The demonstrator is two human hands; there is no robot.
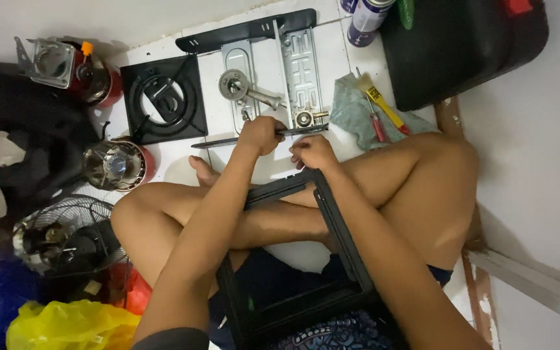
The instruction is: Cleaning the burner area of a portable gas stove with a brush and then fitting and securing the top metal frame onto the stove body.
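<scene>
The left hand (260,135) is closing its fingers around a long dark rod (260,136) lying across the tiled floor (183,155). The right hand (312,153), fingers curled, is gripping the black frame's (338,227) top corner over the lap.

burner plate (163,98) left of metal base (273,78), cloth (358,113) right, frame (306,259) on lap
</scene>
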